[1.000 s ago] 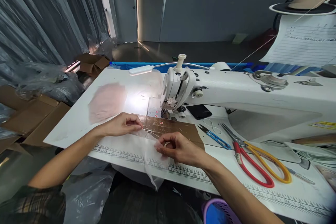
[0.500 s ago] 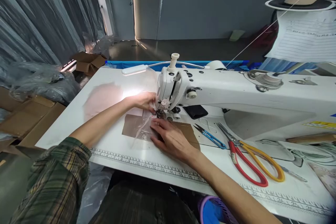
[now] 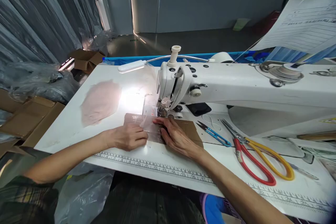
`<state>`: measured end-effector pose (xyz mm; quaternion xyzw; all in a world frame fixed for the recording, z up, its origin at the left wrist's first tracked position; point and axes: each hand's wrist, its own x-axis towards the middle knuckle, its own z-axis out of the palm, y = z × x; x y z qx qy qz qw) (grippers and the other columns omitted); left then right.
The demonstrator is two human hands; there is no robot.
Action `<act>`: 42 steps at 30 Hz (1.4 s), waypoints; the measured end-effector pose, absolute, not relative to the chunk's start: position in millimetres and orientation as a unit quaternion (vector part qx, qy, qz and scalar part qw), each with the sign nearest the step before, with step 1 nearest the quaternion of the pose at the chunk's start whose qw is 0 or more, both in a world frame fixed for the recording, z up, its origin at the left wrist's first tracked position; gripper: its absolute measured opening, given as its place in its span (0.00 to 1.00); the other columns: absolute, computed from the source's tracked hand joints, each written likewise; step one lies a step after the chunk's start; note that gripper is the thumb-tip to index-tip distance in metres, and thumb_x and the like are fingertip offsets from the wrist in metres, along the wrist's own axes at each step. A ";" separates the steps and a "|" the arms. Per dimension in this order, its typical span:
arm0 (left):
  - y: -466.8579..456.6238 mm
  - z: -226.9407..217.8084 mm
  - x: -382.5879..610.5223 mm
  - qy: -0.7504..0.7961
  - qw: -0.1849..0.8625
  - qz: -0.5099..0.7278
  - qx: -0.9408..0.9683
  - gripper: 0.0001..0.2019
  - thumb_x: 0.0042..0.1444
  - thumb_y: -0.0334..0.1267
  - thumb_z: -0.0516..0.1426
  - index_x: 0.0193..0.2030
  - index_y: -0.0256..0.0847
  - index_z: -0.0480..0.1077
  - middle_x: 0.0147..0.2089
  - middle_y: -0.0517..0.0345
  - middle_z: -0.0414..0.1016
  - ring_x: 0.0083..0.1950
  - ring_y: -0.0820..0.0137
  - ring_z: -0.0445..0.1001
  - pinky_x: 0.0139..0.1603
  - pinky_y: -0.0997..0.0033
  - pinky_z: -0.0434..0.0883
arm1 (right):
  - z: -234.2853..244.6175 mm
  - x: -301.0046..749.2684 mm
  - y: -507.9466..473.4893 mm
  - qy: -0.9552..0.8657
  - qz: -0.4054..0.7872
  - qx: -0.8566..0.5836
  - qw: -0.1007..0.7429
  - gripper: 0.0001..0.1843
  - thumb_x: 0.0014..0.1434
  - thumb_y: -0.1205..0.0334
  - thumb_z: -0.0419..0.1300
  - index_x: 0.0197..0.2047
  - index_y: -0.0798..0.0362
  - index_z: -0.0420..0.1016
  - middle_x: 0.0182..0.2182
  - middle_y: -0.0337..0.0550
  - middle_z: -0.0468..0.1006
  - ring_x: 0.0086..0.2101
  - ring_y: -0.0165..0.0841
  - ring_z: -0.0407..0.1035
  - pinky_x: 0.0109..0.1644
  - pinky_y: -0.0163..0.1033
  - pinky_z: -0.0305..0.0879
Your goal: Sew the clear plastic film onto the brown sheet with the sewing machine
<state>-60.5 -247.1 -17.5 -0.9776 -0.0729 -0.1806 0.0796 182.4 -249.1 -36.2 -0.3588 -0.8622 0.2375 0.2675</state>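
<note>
white sewing machine beyond right hand, blue snips, scissors

The sheer piece looks filmy; the sewing machine has glossy paint, the scissors metal blades and plastic handles, the box matt cardboard.

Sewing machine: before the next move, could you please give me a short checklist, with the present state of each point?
1. Lamp lighting the table: ok, a bright patch shows below it.
2. Left hand away from the presser foot: ok, it rests to the front and left.
3. Right hand clear of the presser foot: not ok, the index fingertip looks very close.
4. Sheer fabric caught under the foot: cannot tell, too small.
5. Blue snips and scissors off the fabric: ok, both lie to the right.
6. Needle threaded: cannot tell.
</note>
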 end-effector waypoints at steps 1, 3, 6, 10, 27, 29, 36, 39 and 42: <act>-248.2 -22.0 -59.4 -0.081 0.107 -0.196 -0.971 0.08 0.63 0.28 0.52 0.33 0.35 0.70 0.35 0.52 0.77 0.30 0.72 0.71 0.30 0.71 0.71 | -37.1 181.8 -249.5 -0.862 0.238 -0.359 0.266 0.22 0.65 0.67 0.44 0.61 0.50 0.59 0.50 0.51 0.74 0.51 0.42 0.67 0.56 0.56 0.67; -245.0 -28.4 -56.2 -0.087 0.122 -0.231 -0.961 0.10 0.63 0.26 0.49 0.33 0.36 0.68 0.32 0.55 0.76 0.28 0.73 0.70 0.29 0.72 0.70 | -38.6 180.8 -250.6 -0.862 0.236 -0.364 0.260 0.23 0.65 0.68 0.44 0.62 0.50 0.58 0.51 0.51 0.74 0.51 0.42 0.67 0.56 0.58 0.67; -237.8 -30.8 -51.7 -0.079 0.069 -0.259 -0.960 0.09 0.64 0.30 0.50 0.34 0.35 0.69 0.33 0.53 0.77 0.32 0.71 0.73 0.34 0.71 0.74 | -40.0 181.0 -250.4 -0.858 0.244 -0.368 0.261 0.24 0.64 0.67 0.45 0.63 0.50 0.57 0.53 0.50 0.75 0.52 0.42 0.67 0.58 0.60 0.64; -236.0 -28.5 -52.8 -0.079 0.000 -0.293 -0.953 0.07 0.60 0.30 0.52 0.38 0.33 0.71 0.41 0.46 0.78 0.41 0.68 0.76 0.41 0.68 0.77 | -38.7 185.9 -241.9 -0.815 0.340 -0.374 0.284 0.23 0.65 0.64 0.47 0.63 0.49 0.59 0.53 0.48 0.76 0.53 0.39 0.70 0.59 0.55 0.66; -260.9 -22.3 -43.2 -0.120 0.092 -0.254 -0.955 0.10 0.63 0.32 0.52 0.32 0.35 0.73 0.35 0.51 0.78 0.32 0.71 0.73 0.33 0.71 0.72 | -44.5 195.2 -234.9 -0.904 0.120 -0.338 0.231 0.20 0.64 0.65 0.49 0.56 0.51 0.73 0.43 0.53 0.70 0.43 0.40 0.69 0.49 0.52 0.73; -266.2 -21.7 -39.9 -0.124 0.133 -0.237 -0.954 0.10 0.63 0.30 0.53 0.31 0.35 0.72 0.33 0.53 0.77 0.29 0.72 0.71 0.29 0.71 0.69 | -45.2 193.7 -237.0 -0.900 0.118 -0.348 0.232 0.20 0.65 0.66 0.49 0.56 0.52 0.73 0.43 0.54 0.70 0.43 0.40 0.69 0.48 0.52 0.73; -257.9 -24.1 -45.2 -0.134 0.127 -0.279 -0.943 0.07 0.61 0.30 0.53 0.37 0.36 0.73 0.40 0.50 0.79 0.34 0.70 0.74 0.33 0.69 0.73 | -49.2 196.8 -241.5 -0.882 0.149 -0.350 0.279 0.22 0.64 0.68 0.49 0.59 0.51 0.71 0.45 0.53 0.69 0.46 0.38 0.69 0.51 0.50 0.72; -253.4 -26.3 -46.8 -0.129 0.102 -0.297 -0.941 0.07 0.61 0.30 0.53 0.40 0.34 0.72 0.41 0.48 0.80 0.35 0.69 0.75 0.34 0.68 0.75 | -46.4 199.2 -241.8 -0.870 0.179 -0.360 0.285 0.22 0.64 0.68 0.49 0.58 0.48 0.72 0.47 0.51 0.70 0.46 0.37 0.70 0.51 0.49 0.73; -252.5 -26.8 -46.3 -0.127 0.081 -0.309 -0.939 0.07 0.61 0.30 0.53 0.42 0.34 0.72 0.41 0.48 0.80 0.35 0.69 0.75 0.35 0.68 0.76 | -43.8 199.4 -242.3 -0.866 0.191 -0.363 0.286 0.21 0.64 0.67 0.49 0.56 0.47 0.74 0.46 0.50 0.71 0.45 0.37 0.71 0.51 0.50 0.73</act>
